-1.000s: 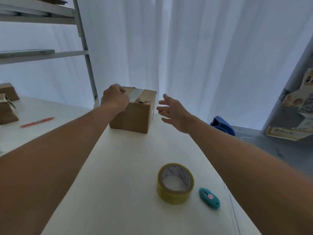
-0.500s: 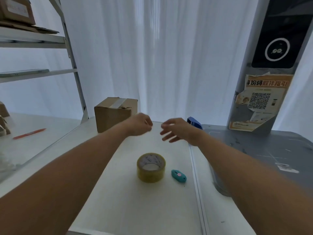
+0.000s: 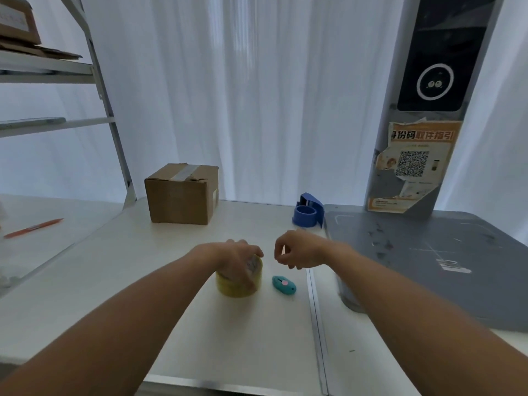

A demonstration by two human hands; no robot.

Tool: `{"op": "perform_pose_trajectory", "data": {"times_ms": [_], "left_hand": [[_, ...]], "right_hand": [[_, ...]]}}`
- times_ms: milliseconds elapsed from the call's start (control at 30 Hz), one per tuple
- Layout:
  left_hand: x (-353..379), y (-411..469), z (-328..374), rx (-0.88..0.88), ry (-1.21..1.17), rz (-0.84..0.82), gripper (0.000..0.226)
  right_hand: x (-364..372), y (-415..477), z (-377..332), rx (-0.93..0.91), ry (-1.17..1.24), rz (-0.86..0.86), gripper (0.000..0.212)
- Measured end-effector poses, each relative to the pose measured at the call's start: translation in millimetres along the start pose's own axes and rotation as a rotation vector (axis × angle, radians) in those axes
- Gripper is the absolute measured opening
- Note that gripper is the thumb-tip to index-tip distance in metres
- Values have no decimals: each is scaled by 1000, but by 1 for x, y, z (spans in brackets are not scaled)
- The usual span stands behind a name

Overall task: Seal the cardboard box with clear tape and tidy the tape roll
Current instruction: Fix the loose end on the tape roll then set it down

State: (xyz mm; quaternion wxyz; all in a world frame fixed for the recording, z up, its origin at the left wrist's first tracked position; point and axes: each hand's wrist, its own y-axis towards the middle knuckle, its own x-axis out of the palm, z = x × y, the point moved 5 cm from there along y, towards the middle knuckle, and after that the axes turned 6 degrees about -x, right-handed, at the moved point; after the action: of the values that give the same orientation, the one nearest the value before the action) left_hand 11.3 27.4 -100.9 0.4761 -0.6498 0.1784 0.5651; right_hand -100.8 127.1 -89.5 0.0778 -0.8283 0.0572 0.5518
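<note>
A small cardboard box [image 3: 181, 197] stands at the back of the white table [image 3: 177, 332], with a strip of clear tape along its top seam. A yellowish roll of clear tape [image 3: 243, 285] lies flat in the middle of the table. My left hand [image 3: 238, 260] rests on top of the roll, fingers curled over its rim and hiding most of it. My right hand [image 3: 297, 250] hovers just right of the roll with fingers loosely curled and nothing in them.
A teal box cutter [image 3: 283, 285] lies right of the roll. A blue tape dispenser [image 3: 308, 214] stands at the back right, beside a grey platform [image 3: 428, 267] with a pillar. A metal shelf rack [image 3: 108, 110] and an orange pen [image 3: 34, 227] are on the left.
Both hands have drawn back from the box toward me. My left hand has come down onto the tape roll, and the right hand has curled beside it.
</note>
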Motion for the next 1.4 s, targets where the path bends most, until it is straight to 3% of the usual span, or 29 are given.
{"op": "perform_pose_trajectory", "data": {"times_ms": [200, 400, 567, 700, 833, 933, 1100, 1233, 1400], "left_hand": [[-11, 0, -2, 91, -143, 72, 71], [-73, -2, -21, 227, -687, 295, 66], [-116, 4, -18, 317, -755, 402, 73], [-116, 23, -8, 399, -870, 408, 81], [-107, 46, -2, 439, -939, 402, 84], [-102, 60, -1, 459, -1051, 375, 82], [-103, 80, -2, 376, -1158, 490, 74], [-100, 92, 1, 301, -1254, 431, 61], [-96, 96, 8, 265, -1209, 433, 38]], "right_hand": [[-5, -4, 12, 22, 110, 38, 19], [-28, 4, 28, 37, 262, 119, 20], [-69, 19, 33, 30, 605, 485, 25], [-69, 33, 31, 25, 842, 533, 35], [-68, 46, 43, 68, 821, 589, 26], [-63, 56, 51, 103, 826, 632, 32], [-59, 64, 55, 97, 779, 683, 33], [-54, 69, 62, 68, 829, 706, 23], [-59, 70, 67, 69, 833, 682, 18]]}}
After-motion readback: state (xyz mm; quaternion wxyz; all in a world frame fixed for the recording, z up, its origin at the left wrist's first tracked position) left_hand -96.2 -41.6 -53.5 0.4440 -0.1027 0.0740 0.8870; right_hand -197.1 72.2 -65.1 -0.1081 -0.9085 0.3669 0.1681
